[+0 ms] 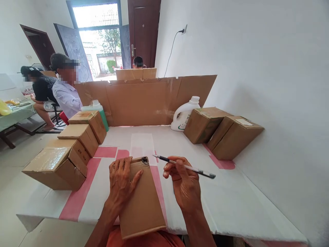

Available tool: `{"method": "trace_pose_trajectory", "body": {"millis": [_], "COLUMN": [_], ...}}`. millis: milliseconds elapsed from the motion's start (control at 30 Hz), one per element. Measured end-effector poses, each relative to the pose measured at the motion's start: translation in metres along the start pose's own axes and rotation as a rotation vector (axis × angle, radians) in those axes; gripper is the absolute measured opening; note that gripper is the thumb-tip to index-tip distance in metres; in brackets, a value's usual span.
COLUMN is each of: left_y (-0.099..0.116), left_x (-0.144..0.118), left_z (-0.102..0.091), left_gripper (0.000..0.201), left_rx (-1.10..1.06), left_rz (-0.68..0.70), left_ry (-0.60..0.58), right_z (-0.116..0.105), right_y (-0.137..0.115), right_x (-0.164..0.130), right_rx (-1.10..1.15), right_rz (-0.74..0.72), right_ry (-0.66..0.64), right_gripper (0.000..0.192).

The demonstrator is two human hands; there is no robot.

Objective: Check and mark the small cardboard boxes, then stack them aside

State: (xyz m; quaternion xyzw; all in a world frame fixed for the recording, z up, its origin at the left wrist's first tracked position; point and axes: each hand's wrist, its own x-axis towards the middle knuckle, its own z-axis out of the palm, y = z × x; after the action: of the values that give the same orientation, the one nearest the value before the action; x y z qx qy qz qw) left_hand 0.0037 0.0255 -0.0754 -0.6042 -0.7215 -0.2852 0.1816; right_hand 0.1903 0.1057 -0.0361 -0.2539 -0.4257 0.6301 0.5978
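My left hand point(122, 178) grips a brown cardboard box point(144, 202) by its upper left side. Its thumb lies across the face and the other fingers bend over the edge. The box rests at the table's front edge, leaning toward my lap. A dark scribbled mark point(144, 160) shows at its top right corner. To the right of the box, my right hand point(186, 181) pinches a pen point(189, 167) with a clear barrel and black grip. The pen's tip points left, in the air and apart from the box.
Several cardboard boxes point(74, 137) line the left side; two more boxes point(228, 137) stand right. A green-liquid jug point(102, 116) and a white jug point(185, 115) stand before a cardboard screen point(144, 101). Other people point(66, 89) sit beyond. A white-and-pink cloth point(102, 199) covers the table.
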Motion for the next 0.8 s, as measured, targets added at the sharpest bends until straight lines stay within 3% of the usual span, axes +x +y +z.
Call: {"method": "trace_pose_trajectory", "body": {"millis": [133, 233, 367, 800], "left_y": [-0.001, -0.002, -0.002, 0.006], "left_x": [0.000, 0.001, 0.001, 0.003], "left_z": [0.000, 0.000, 0.000, -0.005], "left_gripper": [0.044, 0.046, 0.052, 0.054], "left_rx": [0.002, 0.009, 0.001, -0.014], "left_rz": [0.004, 0.006, 0.018, -0.022], "left_ry": [-0.011, -0.033, -0.044, -0.062], "right_z": [0.005, 0.009, 0.013, 0.018], "right_y": [0.018, 0.035, 0.051, 0.059], "right_x": [-0.005, -0.012, -0.019, -0.019], "right_rx": [-0.002, -0.026, -0.093, -0.391], "right_rz": [0.011, -0.011, -0.015, -0.035], "right_ry": [0.060, 0.014, -0.060, 0.048], "right_gripper": [0.033, 0.029, 0.039, 0.025]}}
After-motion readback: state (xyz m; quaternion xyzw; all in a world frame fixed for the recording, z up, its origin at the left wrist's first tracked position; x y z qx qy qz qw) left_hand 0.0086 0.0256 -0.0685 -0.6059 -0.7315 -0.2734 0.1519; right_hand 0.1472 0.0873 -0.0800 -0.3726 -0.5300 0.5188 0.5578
